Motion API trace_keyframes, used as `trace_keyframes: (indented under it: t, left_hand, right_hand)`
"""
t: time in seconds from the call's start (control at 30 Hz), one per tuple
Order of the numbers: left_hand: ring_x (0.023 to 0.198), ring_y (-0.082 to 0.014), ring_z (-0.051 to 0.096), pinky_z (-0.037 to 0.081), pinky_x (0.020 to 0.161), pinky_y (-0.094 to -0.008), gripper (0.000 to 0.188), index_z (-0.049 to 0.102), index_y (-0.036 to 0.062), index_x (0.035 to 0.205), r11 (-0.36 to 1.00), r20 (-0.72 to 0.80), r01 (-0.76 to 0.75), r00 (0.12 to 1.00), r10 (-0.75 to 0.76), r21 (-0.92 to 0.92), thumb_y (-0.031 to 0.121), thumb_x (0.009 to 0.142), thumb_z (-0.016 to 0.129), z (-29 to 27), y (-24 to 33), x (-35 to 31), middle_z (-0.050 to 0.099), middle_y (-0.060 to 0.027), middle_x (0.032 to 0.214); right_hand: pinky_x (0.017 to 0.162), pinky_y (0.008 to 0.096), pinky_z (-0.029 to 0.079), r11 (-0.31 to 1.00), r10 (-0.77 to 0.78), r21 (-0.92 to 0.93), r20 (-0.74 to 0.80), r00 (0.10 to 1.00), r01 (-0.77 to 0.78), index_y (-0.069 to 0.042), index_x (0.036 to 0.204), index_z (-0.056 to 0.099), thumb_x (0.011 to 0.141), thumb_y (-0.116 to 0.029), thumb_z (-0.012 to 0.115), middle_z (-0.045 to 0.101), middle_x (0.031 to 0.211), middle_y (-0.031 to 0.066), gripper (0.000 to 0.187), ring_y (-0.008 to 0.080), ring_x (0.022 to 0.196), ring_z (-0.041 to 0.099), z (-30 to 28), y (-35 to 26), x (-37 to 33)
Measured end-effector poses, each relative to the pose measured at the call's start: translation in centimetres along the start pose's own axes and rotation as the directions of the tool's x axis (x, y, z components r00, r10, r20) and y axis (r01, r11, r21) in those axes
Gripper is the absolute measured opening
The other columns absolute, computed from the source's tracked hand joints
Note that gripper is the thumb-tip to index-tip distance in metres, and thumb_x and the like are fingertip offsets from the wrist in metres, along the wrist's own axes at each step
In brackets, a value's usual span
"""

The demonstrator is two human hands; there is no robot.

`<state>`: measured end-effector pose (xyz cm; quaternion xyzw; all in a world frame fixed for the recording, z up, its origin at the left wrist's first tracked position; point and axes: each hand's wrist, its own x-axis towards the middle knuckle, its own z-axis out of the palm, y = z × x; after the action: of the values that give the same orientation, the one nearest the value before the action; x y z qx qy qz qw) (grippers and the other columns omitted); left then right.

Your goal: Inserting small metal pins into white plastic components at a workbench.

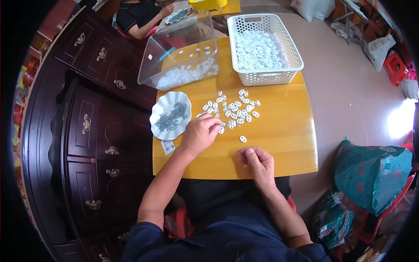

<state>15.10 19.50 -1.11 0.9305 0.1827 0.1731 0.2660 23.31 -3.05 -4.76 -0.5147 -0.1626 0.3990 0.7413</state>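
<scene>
White glare bleaches the floor (340,105) at right, amid dark, warped edges.

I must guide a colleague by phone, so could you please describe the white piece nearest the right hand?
On the yellow-brown wooden table, find the scattered small white pieces. Between them and the person's right hand lies one oval piece with two dark spots; unlike its neighbours, it lies alone, apart from the group.

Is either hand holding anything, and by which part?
Cannot be told: the left hand pinches beside small white oval two-holed pieces; the right hand curls, nothing visible.
</scene>
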Motion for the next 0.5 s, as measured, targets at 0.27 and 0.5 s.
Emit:
trace_keyframes:
  t: [0.27,0.5]
  left_hand:
    - [0.079,-0.0283,0.069,0.056,0.069,-0.04,0.003,0.073,0.0107,0.088,0.987,0.009,-0.089,0.996,0.089,0.134,0.013,0.086,0.075,1.3,0.9,-0.6,0.068,-0.0054,0.087]
    - [0.078,-0.0273,0.069,0.056,0.068,-0.0405,0.008,0.069,0.0114,0.086,0.948,0.068,-0.159,0.987,0.146,0.276,0.018,0.089,0.072,2.3,0.8,-0.7,0.065,-0.004,0.086]
  right_hand:
    - [0.08,0.0272,0.054,0.999,-0.004,-0.054,0.012,1.0,0.004,0.004,0.107,0.072,0.108,-0.021,0.057,0.075,0.1,0.0062,0.029,0.0115,0.087,0.067,0.4,-0.2,0.3]
    - [0.079,0.0274,0.053,0.997,-0.002,-0.074,-0.007,1.0,0.002,0.004,0.104,0.072,0.108,-0.021,0.057,0.075,0.097,0.0065,0.029,0.0113,0.084,0.066,0.1,-0.1,0.1]
